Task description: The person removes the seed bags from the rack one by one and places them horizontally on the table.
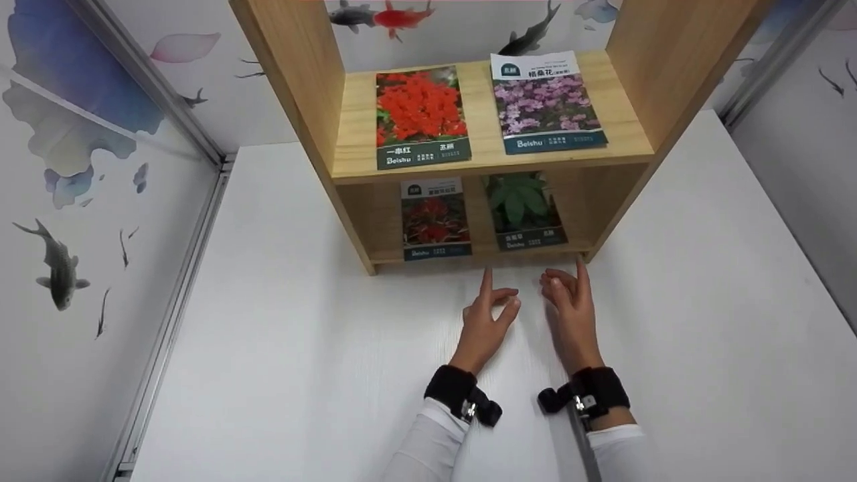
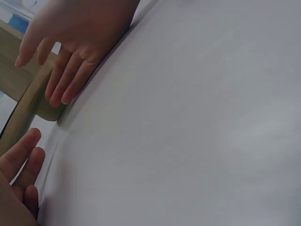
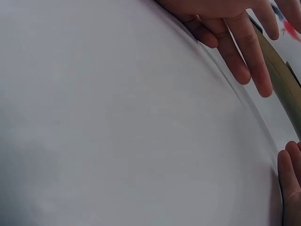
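Observation:
My left hand (image 1: 483, 328) is just in front of the wooden shelf (image 1: 291, 87), its index finger stretched towards the bottom edge and its thumb apart from the other fingers. To its right is my right hand (image 1: 574, 321), index finger pointing at the shelf's front right foot and the other fingers loosely bent. Neither holds anything; whether that right fingertip touches the foot, I cannot tell. On the upper board lie a red-flower packet (image 1: 422, 110) and a pink-flower packet (image 1: 548, 104). The lower board carries another red-flower packet (image 1: 436, 217) and a green-leaf packet (image 1: 524, 207).
A white tabletop (image 1: 268, 335) lies under the shelf and spreads to both sides. Behind and to the left stand white panels (image 1: 40, 348) painted with fish. Metal rails (image 1: 181, 294) run along the left side. Both wrists wear black straps (image 1: 452, 387) with small cameras.

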Demonstrator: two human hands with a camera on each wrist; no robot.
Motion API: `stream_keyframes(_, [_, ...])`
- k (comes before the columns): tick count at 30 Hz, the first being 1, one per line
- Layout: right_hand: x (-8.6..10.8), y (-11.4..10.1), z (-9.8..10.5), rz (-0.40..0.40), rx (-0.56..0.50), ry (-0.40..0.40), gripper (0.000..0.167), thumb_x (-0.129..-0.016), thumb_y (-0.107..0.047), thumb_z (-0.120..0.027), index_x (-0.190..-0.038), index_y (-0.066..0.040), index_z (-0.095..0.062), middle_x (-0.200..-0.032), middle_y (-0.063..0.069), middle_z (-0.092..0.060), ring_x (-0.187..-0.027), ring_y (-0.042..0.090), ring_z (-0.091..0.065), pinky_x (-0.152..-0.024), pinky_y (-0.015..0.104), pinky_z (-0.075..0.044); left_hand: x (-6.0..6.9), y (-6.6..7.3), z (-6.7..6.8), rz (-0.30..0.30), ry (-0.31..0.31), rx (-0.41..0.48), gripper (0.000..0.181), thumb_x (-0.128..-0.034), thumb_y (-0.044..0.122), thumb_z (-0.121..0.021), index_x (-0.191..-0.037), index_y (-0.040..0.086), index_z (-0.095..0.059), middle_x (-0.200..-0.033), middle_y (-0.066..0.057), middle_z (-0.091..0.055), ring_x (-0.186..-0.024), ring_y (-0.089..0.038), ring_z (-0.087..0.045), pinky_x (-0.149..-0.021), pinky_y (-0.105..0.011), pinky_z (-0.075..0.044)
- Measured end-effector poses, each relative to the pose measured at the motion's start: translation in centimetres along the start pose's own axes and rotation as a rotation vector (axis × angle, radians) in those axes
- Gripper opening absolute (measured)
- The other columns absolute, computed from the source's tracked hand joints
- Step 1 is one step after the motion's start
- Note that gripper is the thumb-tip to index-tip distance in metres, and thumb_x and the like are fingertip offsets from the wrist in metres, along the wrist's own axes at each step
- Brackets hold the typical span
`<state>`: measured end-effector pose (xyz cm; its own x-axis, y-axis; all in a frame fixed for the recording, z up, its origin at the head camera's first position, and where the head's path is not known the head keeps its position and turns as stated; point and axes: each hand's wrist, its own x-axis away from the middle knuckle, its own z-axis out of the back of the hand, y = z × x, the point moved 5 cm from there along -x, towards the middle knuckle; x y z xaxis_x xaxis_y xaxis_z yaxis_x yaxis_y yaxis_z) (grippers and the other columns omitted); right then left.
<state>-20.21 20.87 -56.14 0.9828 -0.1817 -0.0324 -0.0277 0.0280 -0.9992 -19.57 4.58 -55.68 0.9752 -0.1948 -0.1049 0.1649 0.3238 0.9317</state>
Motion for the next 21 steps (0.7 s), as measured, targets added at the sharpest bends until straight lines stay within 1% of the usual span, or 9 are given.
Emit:
stream_keyframes(4, [-0.6, 0.2, 0.0, -0.03, 0.006, -0.003, 0.066, -0.091, -0.041, -0.047, -0.141, -0.038, -0.005, -0.123, 0.004, -0.045, -0.112, 0.018, -0.049, -0.095, 0.035, -0.035, -0.7, 0.1, -0.3, 0.016, 0.025, -0.021, 0.074, -0.0898, 0.046, -0.046, -0.145, 0.014, -0.007, -0.117, 0.015, -0.055, -0.106, -0.001, -0.048, -0.099, -0.041, -0.023])
stream_keyframes(6, [-0.9, 0.3, 0.1, -0.049, 0.013, -0.002, 0.066, -0.09, -0.042, -0.047, -0.14, -0.041, -0.004, -0.122, 0.004, -0.045, -0.111, 0.018, -0.049, -0.095, 0.036, -0.034, -1.1, 0.1, -0.4, 0.027, 0.033, -0.014, 0.074, -0.0897, 0.046, -0.046, -0.145, 0.017, -0.006, -0.116, 0.015, -0.055, -0.107, -0.002, -0.048, -0.099, -0.041, -0.021])
stream_keyframes(9, [-1.3, 0.3, 0.1, -0.044, 0.019, -0.003, 0.066, -0.09, -0.04, -0.048, -0.14, -0.042, -0.004, -0.122, 0.006, -0.046, -0.111, 0.018, -0.049, -0.095, 0.035, -0.035, -1.6, 0.2, -0.6, 0.027, 0.037, -0.013, 0.074, -0.0901, 0.044, -0.047, -0.145, 0.02, -0.003, -0.115, 0.014, -0.056, -0.108, -0.002, -0.047, -0.1, -0.041, -0.018])
stream_keyframes(13, [-1.8, 0.3, 0.1, -0.027, 0.006, -0.01, 0.068, -0.091, -0.036, -0.049, -0.141, -0.04, -0.004, -0.122, 0.009, -0.047, -0.11, 0.019, -0.049, -0.094, 0.036, -0.035, -2.2, 0.1, -0.7, 0.02, 0.036, -0.039, 0.075, -0.0902, 0.044, -0.046, -0.145, 0.021, -0.001, -0.115, 0.012, -0.057, -0.108, -0.004, -0.047, -0.099, -0.039, -0.017])
stream_keyframes(16, [-2.2, 0.4, 0.0, -0.045, 0.018, -0.008, 0.071, -0.09, -0.038, -0.05, -0.141, -0.039, -0.001, -0.122, 0.009, -0.047, -0.11, 0.02, -0.049, -0.095, 0.037, -0.034, -2.7, -0.1, -0.7, 0.034, 0.032, -0.062, 0.076, -0.0896, 0.046, -0.046, -0.145, 0.02, -0.001, -0.116, 0.01, -0.056, -0.111, -0.007, -0.045, -0.099, -0.038, -0.017])
stream_keyframes(18, [-2.4, 0.5, -0.1, -0.067, 0.036, 0.006, 0.072, -0.089, -0.041, -0.05, -0.14, -0.041, 0.0, -0.122, 0.008, -0.046, -0.112, 0.019, -0.048, -0.096, 0.037, -0.032, -3.2, -0.2, -0.7, 0.056, 0.028, -0.066, 0.078, -0.0888, 0.048, -0.046, -0.145, 0.021, 0.001, -0.118, 0.008, -0.056, -0.114, -0.011, -0.043, -0.099, -0.039, -0.016])
stream_keyframes(21, [-2.6, 0.7, -0.3, -0.108, 0.072, 0.023, 0.072, -0.087, -0.045, -0.051, -0.138, -0.045, 0.0, -0.127, 0.005, -0.043, -0.117, 0.015, -0.042, -0.097, 0.038, -0.029, -3.5, -0.5, -0.6, 0.121, 0.025, -0.081, 0.082, -0.086, 0.055, -0.045, -0.145, 0.021, 0.001, -0.127, 0.001, -0.049, -0.122, -0.019, -0.034, -0.099, -0.042, -0.016])
